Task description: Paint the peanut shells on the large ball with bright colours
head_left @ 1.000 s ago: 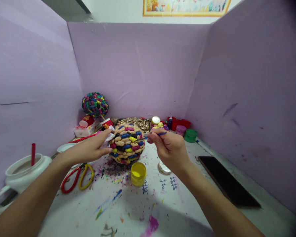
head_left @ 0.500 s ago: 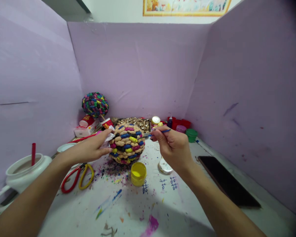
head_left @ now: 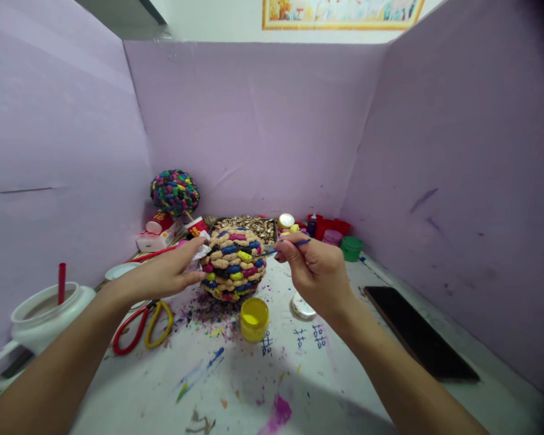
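A ball covered in peanut shells (head_left: 229, 272) stands on the table in the middle of the head view. Some of its shells are painted blue, yellow, magenta or black, and others are bare tan. My left hand (head_left: 179, 269) steadies the ball from its left side, with a crumpled white tissue (head_left: 202, 251) between fingers and shells. Pinched in my right hand (head_left: 315, 266) is a thin blue paintbrush (head_left: 303, 241), its tip at the ball's right side; whether it touches I cannot tell. Just in front of the ball sits an uncovered jar of yellow paint (head_left: 254, 320).
Scissors (head_left: 156, 326) with red and yellow handles and a white pot (head_left: 49, 308) are at left. A black phone (head_left: 419, 332) lies at right. Behind are a tray of peanut shells (head_left: 254, 226), a second painted ball (head_left: 175, 192) and a green jar (head_left: 352, 248). Purple panels surround the table.
My right hand has shifted very slightly to the left and down with the paintbrush. My left hand and the ball look still.
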Available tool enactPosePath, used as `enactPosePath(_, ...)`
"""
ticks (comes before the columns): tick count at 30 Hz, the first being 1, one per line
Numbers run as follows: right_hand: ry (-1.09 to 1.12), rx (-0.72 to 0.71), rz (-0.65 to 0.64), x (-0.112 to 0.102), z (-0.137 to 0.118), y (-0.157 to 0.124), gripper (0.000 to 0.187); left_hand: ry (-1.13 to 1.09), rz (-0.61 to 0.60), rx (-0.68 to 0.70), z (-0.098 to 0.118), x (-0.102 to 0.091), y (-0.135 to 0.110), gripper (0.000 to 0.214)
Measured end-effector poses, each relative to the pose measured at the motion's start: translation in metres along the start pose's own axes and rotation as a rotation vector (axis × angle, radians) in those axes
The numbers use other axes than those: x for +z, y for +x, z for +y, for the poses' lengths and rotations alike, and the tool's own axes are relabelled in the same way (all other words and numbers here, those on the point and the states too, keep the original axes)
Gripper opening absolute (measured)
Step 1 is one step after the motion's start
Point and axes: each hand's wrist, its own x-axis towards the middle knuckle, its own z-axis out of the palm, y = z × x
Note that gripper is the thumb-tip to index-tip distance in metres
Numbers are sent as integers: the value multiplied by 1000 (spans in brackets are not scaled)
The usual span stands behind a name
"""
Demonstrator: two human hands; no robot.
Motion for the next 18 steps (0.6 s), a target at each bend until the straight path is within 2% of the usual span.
enactPosePath(18,34,-13,24,4,1,-1,23,1,1,10,0,-1,-1,76)
